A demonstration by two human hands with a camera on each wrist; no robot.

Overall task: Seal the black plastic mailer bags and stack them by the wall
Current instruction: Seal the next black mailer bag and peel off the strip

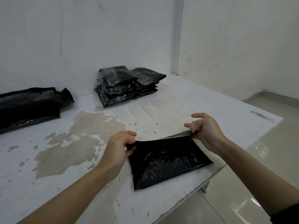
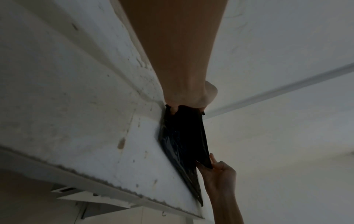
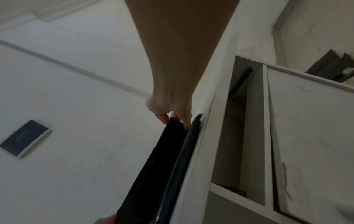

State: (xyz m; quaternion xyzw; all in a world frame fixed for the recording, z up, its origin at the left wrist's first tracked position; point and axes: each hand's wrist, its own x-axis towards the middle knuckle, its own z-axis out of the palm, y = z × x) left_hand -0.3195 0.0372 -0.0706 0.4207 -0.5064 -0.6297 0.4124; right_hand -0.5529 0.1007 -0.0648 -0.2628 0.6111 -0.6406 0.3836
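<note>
Evidently both hands' fingers (image 1: 129, 143) pinch the mailer bag (image 1: 168, 160) flap corners.

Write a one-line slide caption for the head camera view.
Both hands, left hand and right hand, pinch the far corners of a black mailer bag on the white table.

A worn white table (image 1: 186, 101), its top stained with brown patches, carries three lots of black bags. One bag (image 1: 168, 164) lies flat at the near right edge, directly under the grip. A stack (image 1: 127, 85) sits well beyond the grip by the wall; another pile (image 1: 29, 105) lies far left of it.
</note>
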